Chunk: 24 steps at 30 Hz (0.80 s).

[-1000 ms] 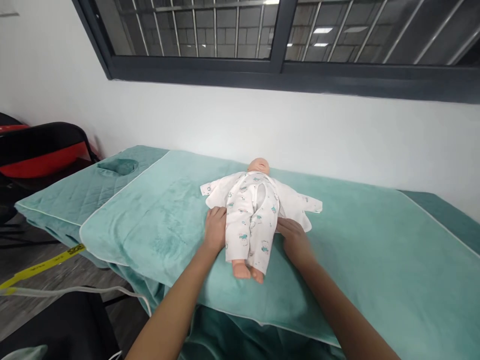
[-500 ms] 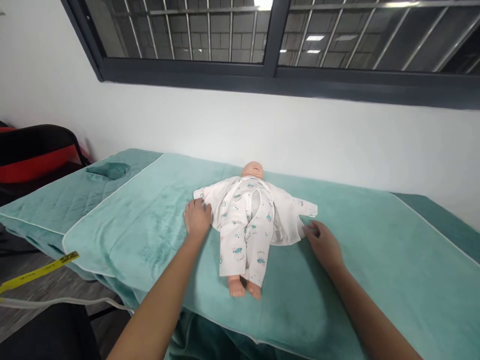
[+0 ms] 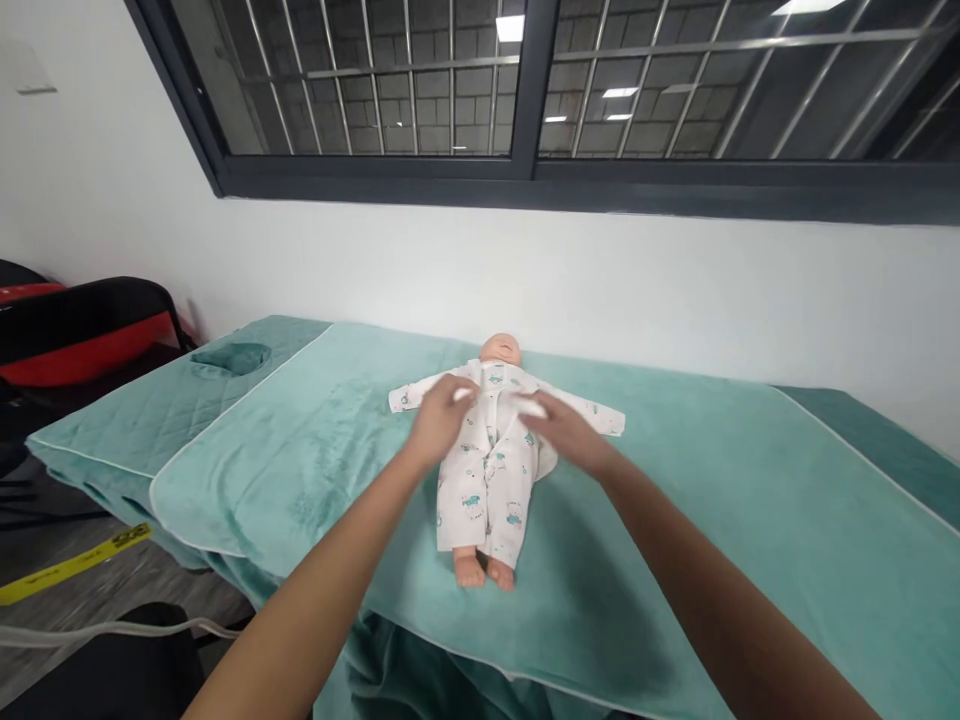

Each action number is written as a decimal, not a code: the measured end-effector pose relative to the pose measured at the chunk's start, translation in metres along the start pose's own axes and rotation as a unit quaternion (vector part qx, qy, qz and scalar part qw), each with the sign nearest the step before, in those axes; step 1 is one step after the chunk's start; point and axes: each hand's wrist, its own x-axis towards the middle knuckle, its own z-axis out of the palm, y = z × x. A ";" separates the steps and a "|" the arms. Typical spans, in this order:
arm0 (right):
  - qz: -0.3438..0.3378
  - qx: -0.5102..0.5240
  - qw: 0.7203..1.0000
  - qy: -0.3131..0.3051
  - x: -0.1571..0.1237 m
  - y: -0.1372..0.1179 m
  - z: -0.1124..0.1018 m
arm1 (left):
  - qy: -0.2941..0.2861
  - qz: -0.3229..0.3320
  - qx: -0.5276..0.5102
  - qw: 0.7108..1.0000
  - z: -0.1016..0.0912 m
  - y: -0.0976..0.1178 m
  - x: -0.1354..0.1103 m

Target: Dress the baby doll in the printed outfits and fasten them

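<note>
A baby doll (image 3: 501,349) lies on its back, head toward the wall, its bare feet pointing at me. It wears printed white pants (image 3: 471,500) and a printed white baby jacket (image 3: 596,412), with both sleeves spread wide. Over the doll's left-hand side in view, my left hand (image 3: 440,420) pinches a front edge of the jacket. My right hand (image 3: 566,430) is closed on the opposite front panel, whose pale inner side is folded inward and blurred by motion. Both hands hover above the doll's belly, and the exact fingertip grip is partly hidden.
The doll rests on a green plush cover (image 3: 712,520) over a bed against the white wall (image 3: 600,290). A face hole (image 3: 231,359) is at the bed's left end. A black-and-red chair (image 3: 112,330), a yellow strap (image 3: 75,565) and a pale cable (image 3: 112,630) are at left.
Both hands have moved inward from the jacket's outer edges to above the doll's belly, bringing the front panels with them. The camera view has tilted up slightly.
</note>
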 end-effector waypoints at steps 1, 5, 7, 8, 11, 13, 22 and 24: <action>-0.036 -0.035 0.997 -0.057 -0.004 -0.005 0.006 | -0.065 0.033 -0.004 0.997 0.005 0.004 -0.006; -0.077 -0.099 0.987 -0.105 -0.031 0.000 0.020 | -0.201 0.046 -0.016 0.978 0.015 -0.006 -0.035; -0.051 -0.061 0.996 -0.046 -0.045 0.011 0.022 | -0.160 0.010 -0.042 0.986 0.014 -0.018 -0.047; -0.038 -0.033 0.999 -0.017 -0.051 0.018 0.024 | -0.133 -0.011 -0.061 0.989 0.012 -0.023 -0.052; -0.016 0.039 0.998 0.044 -0.059 0.032 0.028 | -0.042 -0.070 -0.106 0.991 0.008 -0.036 -0.055; 0.001 0.048 0.996 0.078 -0.056 0.035 0.029 | 0.028 -0.088 -0.103 0.990 0.006 -0.039 -0.047; 0.036 -0.197 0.973 0.118 0.055 0.017 0.021 | 0.026 -0.103 -0.046 0.993 0.044 -0.018 0.034; 0.088 -0.292 0.949 0.082 0.084 0.015 0.019 | -0.026 -0.075 -0.107 0.991 0.052 -0.013 0.041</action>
